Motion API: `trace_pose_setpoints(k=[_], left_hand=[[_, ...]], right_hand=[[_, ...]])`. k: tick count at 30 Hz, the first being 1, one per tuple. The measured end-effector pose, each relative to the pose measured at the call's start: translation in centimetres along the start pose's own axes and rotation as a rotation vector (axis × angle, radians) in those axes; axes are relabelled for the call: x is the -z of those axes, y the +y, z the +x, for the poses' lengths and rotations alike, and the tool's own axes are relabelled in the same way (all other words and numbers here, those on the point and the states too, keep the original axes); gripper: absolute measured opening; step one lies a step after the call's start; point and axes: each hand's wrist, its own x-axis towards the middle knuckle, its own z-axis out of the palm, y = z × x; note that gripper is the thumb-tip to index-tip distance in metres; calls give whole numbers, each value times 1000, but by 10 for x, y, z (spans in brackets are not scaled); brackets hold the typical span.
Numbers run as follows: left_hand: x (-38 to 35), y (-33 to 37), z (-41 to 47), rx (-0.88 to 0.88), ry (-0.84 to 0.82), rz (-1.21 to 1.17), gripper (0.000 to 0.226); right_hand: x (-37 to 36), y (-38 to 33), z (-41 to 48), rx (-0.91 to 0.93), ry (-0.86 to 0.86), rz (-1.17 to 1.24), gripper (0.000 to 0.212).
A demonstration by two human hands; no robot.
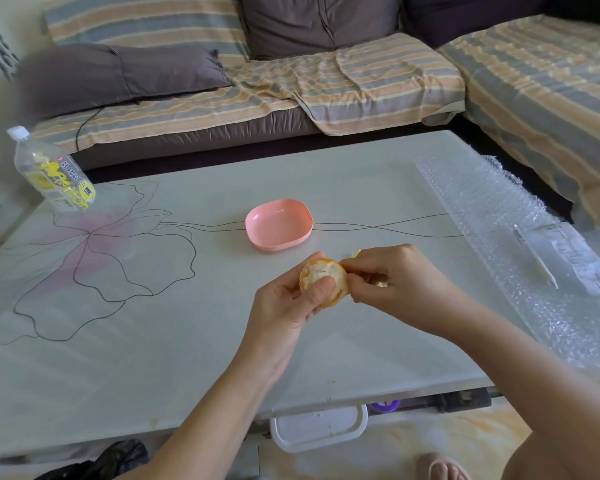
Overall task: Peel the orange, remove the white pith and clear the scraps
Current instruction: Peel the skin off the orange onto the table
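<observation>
My left hand (288,303) grips a peeled orange (321,273) above the table, with the thumb across its front. White pith covers much of the fruit's face. My right hand (392,282) is curled beside the orange, and its fingertips pinch at the fruit's upper right edge. Pieces of yellow peel show inside the right palm (381,283), and a small peel scrap (355,253) lies on the table just behind that hand. An empty pink bowl (278,224) stands on the table behind both hands.
A clear plastic bottle (51,171) with a yellow label stands at the table's far left corner. Bubble wrap (520,237) covers the right side of the pale table (153,341). A striped sofa lies behind. A white container (319,427) sits under the near edge.
</observation>
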Motion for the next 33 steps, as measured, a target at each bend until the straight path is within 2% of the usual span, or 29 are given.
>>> trace_pose_setpoints(k=[2, 7, 10, 17, 21, 25, 28, 33], left_hand=[[-1, 0, 1, -19, -1, 20, 93], [-5, 0, 3, -64, 18, 33, 98], [-7, 0, 3, -87, 8, 43, 100], [-2, -3, 3, -58, -4, 16, 90], [-4, -1, 3, -34, 19, -75, 93], [-6, 2, 3, 27, -26, -282, 69], [-7, 3, 3, 109, -66, -434, 61], [-16, 10, 0, 217, 59, -584, 46]], right_hand=[[2, 0, -2, -14, -6, 54, 17], [4, 0, -4, -42, 31, 121, 13], [5, 1, -5, -81, 81, 183, 27], [-2, 1, -3, -104, 92, 167, 15], [0, 1, -1, -74, 106, 186, 15], [1, -2, 2, -72, 110, 267, 20], [2, -4, 4, -110, 91, 347, 18], [6, -9, 8, -186, 82, 483, 21]])
